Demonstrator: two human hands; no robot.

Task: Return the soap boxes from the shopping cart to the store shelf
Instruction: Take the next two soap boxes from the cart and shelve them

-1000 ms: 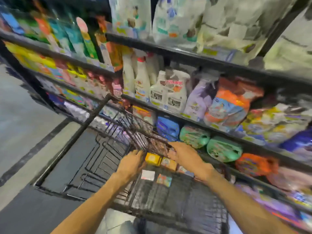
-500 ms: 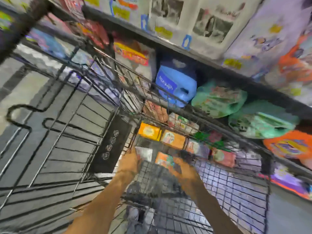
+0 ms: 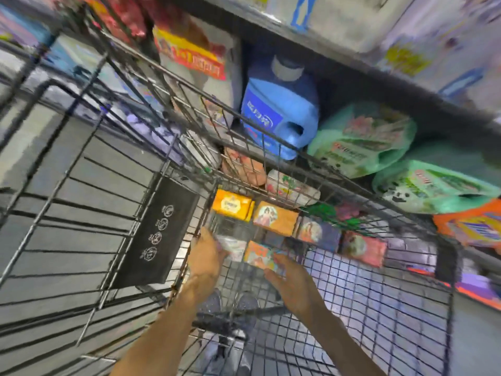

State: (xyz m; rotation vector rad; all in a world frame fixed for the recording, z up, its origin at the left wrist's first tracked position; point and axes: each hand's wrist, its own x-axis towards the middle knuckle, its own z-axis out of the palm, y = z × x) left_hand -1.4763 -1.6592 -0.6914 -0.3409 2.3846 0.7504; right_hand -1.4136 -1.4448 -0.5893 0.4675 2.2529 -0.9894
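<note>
The view now looks down into the cart (image 3: 366,294), where a second ago it took in the upper shelves. Both hands are off the cart's rim and down inside it: the left hand (image 3: 206,256) lies against the white box (image 3: 233,246), and the right hand (image 3: 294,283) touches the orange-and-blue box (image 3: 259,253). The boxes lie unmoved.
</note>
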